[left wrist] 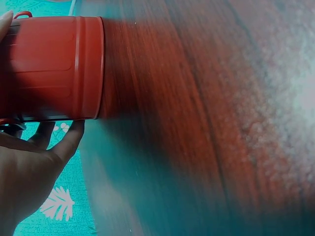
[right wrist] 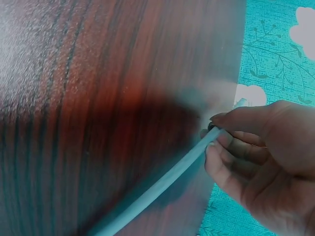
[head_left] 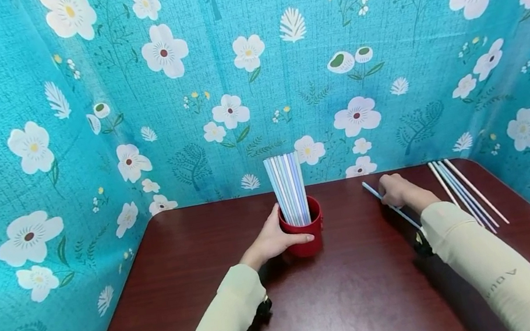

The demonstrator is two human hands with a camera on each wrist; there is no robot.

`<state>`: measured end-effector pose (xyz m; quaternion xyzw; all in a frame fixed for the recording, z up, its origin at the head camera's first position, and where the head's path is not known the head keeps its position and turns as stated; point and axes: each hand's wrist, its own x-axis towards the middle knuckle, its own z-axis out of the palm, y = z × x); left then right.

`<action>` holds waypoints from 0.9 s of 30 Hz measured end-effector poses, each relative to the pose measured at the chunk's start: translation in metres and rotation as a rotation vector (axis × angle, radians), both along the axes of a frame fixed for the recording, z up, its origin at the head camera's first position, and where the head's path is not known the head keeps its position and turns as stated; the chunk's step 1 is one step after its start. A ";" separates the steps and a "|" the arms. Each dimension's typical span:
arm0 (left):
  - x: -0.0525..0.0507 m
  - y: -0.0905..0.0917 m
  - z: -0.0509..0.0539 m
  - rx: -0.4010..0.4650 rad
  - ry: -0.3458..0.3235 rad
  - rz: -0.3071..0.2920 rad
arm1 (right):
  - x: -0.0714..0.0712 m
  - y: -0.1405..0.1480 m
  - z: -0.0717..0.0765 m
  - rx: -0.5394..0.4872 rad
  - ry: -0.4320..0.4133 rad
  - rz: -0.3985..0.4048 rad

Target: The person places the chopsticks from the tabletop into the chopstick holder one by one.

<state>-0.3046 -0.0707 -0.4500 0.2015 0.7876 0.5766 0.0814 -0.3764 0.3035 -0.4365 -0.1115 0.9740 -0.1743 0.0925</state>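
Note:
A red cup [head_left: 306,248] stands upright on the table, holding a bundle of pale blue, white and lilac sticks [head_left: 289,190]. The left hand [head_left: 277,236] grips the cup from its left side, thumb across the front; the left wrist view shows fingers of the left hand [left wrist: 34,167] around the red cup [left wrist: 54,69]. To the right of the cup, the right hand [head_left: 400,192] pinches a light blue stick [head_left: 371,190] low over the table. In the right wrist view the stick [right wrist: 162,184] is between the thumb and fingers of the right hand [right wrist: 266,157].
Several loose sticks [head_left: 468,199], white, blue and lilac, lie at the table's right side, beyond the right forearm. The dark red-brown table [head_left: 343,305] meets a blue flowered cloth [head_left: 207,81] at its back edge and sides.

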 end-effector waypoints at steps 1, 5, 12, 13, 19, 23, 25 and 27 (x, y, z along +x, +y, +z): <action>0.000 0.000 0.000 0.002 -0.002 0.000 | 0.000 0.001 0.001 -0.005 0.009 0.002; -0.005 -0.001 -0.005 0.001 0.003 0.002 | -0.001 0.003 0.008 -0.011 0.058 0.017; -0.005 0.000 -0.006 -0.005 0.000 0.001 | 0.004 0.001 0.027 -0.024 0.181 0.063; -0.005 0.001 -0.006 -0.005 -0.002 -0.002 | 0.006 0.000 0.030 -0.031 0.200 0.065; -0.005 0.001 -0.006 -0.005 0.002 -0.002 | 0.015 -0.011 0.058 -0.162 0.244 0.036; -0.006 0.000 -0.005 -0.008 0.012 -0.003 | 0.022 -0.020 0.075 -0.267 0.261 -0.006; -0.006 0.000 -0.006 -0.008 0.013 -0.007 | 0.024 -0.025 0.081 -0.305 0.300 -0.018; -0.005 0.000 -0.006 -0.009 0.012 -0.009 | 0.028 -0.031 0.086 -0.350 0.338 -0.029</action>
